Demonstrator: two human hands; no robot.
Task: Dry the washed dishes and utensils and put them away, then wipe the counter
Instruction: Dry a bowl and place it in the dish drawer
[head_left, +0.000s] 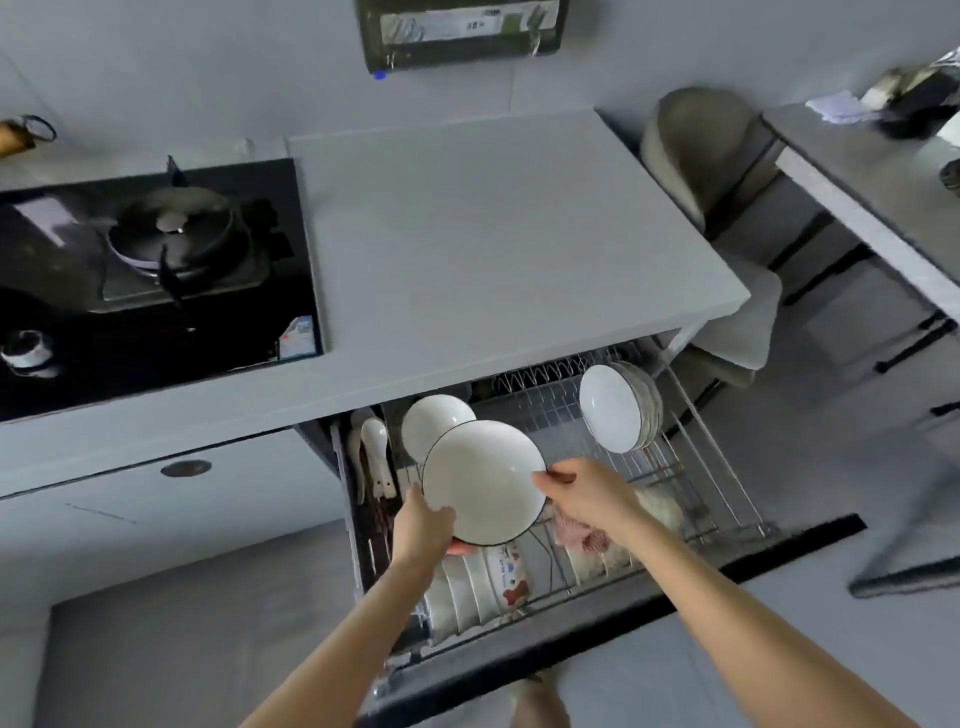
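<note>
plate (483, 480): showing white, ringed by a thin black rim line
counter (467, 234): appearing plain pale grey
hob (249, 332): gleaming glossy black
cloth (579, 536): showing pink with paler checks

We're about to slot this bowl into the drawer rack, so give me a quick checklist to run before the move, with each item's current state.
1. Grip on the black-rimmed bowl: left hand holds the near-left rim, right hand pinches the right rim: ok.
2. Drawer pulled out, wire rack exposed: ok.
3. Free space in the rack: bare wires between the rear bowl and the stacked dishes: ok.
4. Held bowl dry: cannot tell.
5. Pink cloth under the right hand, held or lying in the rack: cannot tell.
</note>
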